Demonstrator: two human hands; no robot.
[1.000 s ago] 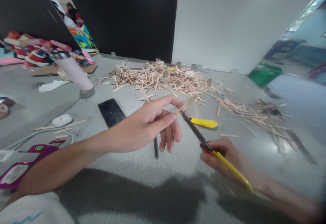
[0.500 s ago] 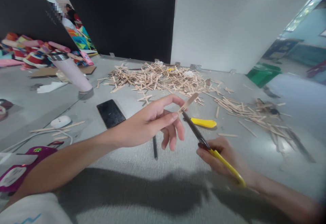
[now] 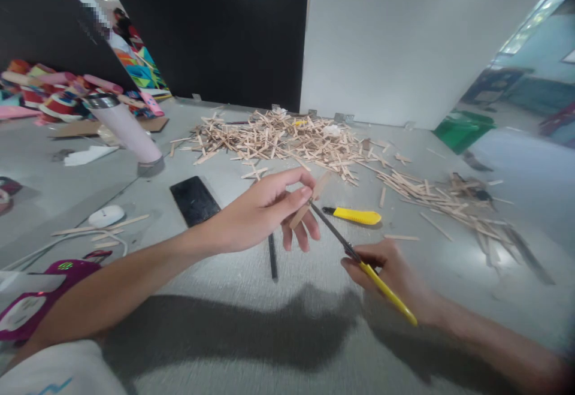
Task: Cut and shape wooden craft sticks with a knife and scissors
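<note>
Between the thumb and index finger of my left hand (image 3: 274, 209) is a wooden craft stick (image 3: 320, 185), held tilted above the table; its lower end shows below the thumb. My other fingers there hang loosely curled. Around the yellow handles of a pair of long-nose pliers (image 3: 332, 228), my right hand (image 3: 390, 272) is closed. The dark pointed jaws reach up and left, their tips touching the stick close to my left fingertips. Whether the tips grip the stick is too small to tell. A yellow utility knife (image 3: 354, 215) lies just beyond the pliers.
A heap of craft sticks (image 3: 269, 137) lies at the back, with more sticks (image 3: 417, 188) to the right. A black phone (image 3: 194, 200), a dark rod (image 3: 272, 257), a white mouse (image 3: 106, 216) and a pale tumbler (image 3: 128, 128) stand or lie around. Beyond is a green bin (image 3: 465, 130).
The craft stick has turned in my left fingers and its lower end now shows below the thumb. Both hands and the pliers have shifted slightly left.
</note>
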